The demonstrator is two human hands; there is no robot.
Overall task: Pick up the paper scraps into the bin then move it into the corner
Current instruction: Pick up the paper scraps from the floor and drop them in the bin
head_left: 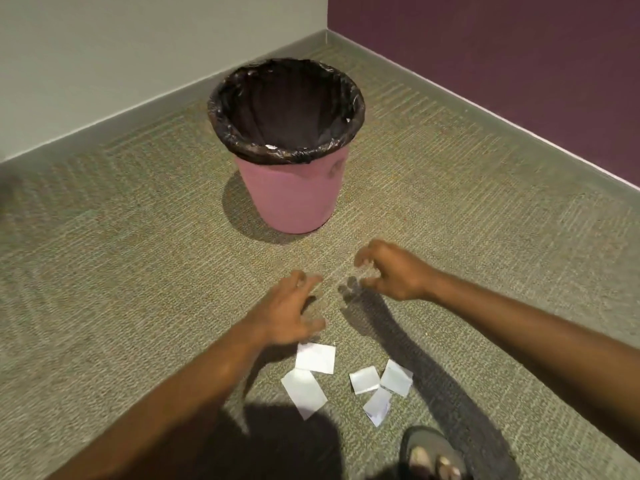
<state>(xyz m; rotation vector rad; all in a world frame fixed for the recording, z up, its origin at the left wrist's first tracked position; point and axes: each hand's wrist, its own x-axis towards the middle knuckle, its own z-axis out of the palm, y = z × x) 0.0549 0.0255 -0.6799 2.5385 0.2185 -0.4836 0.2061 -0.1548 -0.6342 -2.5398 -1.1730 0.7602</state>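
A pink bin (294,195) lined with a black bag stands upright on the carpet, out from the corner. Several white paper scraps lie on the carpet in front of it: two overlapping ones (313,358) on the left and a cluster of three (381,382) to their right. My left hand (287,313) hovers just above the left scraps, fingers loosely spread and holding nothing. My right hand (391,271) is farther forward, between the scraps and the bin, fingers curved like a claw and empty. Both hands are slightly blurred.
The room corner (327,32) lies behind the bin, where a pale grey wall meets a purple wall. Grey skirting runs along both walls. My sandalled foot (433,455) stands at the bottom edge, close to the right scraps.
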